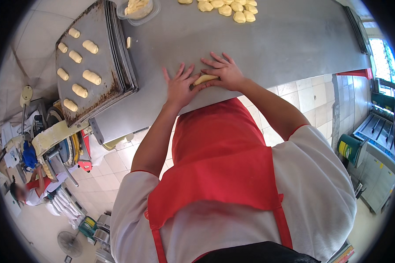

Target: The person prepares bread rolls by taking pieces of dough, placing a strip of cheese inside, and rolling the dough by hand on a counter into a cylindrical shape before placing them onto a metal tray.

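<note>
A small pale-yellow piece of dough [205, 79] lies on the grey metal table [267, 52], close to its near edge. My left hand [180, 89] is at the dough's left end, thumb along its near side and forefinger beside it. From the right, my right hand [228, 74] has its thumb and forefinger about the dough. On both hands the outer fingers are spread above the tabletop. Part of the dough is hidden under my fingers.
At the left, a dark stained baking tray [81, 72] on a stack of trays bears several rolled dough pieces. Behind stand a clear plastic tub [140, 12] with pale strips and several dough balls [232, 8]. One small strip [128, 42] lies beside the trays. Another person [35, 188] is at far left.
</note>
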Action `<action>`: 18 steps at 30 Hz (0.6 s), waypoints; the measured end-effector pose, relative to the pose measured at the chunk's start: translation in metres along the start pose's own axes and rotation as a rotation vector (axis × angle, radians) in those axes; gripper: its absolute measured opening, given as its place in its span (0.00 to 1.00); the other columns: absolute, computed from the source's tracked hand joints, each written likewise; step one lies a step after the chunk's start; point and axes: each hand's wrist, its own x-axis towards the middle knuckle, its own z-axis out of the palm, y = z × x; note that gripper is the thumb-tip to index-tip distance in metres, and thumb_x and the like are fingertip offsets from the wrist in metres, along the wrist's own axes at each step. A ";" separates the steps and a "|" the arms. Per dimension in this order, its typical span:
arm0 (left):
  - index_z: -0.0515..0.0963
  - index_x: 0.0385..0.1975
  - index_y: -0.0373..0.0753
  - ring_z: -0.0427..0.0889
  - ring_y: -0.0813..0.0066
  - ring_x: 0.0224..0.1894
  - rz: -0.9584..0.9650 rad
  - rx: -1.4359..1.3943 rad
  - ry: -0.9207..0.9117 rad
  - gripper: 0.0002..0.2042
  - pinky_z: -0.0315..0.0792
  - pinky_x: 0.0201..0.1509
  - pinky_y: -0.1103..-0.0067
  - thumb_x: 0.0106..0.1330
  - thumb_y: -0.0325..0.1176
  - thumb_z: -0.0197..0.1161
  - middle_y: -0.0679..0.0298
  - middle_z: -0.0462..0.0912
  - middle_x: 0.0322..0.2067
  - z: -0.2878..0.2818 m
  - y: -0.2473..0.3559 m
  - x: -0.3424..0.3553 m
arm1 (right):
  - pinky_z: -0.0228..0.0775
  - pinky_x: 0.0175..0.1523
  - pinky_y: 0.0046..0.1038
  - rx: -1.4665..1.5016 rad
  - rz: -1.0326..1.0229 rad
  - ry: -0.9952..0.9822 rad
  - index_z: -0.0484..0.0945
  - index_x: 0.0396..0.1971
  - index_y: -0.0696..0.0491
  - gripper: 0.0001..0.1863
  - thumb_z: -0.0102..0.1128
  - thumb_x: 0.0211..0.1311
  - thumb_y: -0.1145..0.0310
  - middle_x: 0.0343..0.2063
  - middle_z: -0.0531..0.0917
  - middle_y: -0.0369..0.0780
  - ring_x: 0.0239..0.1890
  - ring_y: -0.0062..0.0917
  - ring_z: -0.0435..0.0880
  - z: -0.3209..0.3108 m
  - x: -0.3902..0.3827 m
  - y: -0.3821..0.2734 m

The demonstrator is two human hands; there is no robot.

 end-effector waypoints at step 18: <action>0.79 0.63 0.31 0.91 0.73 0.39 -0.635 -0.670 0.380 0.29 0.83 0.49 0.75 0.64 0.33 0.81 0.56 0.94 0.41 0.018 0.063 -0.027 | 0.66 0.57 0.41 0.495 0.600 0.406 0.81 0.56 0.45 0.23 0.75 0.65 0.55 0.39 0.90 0.31 0.51 0.33 0.87 0.027 -0.027 -0.046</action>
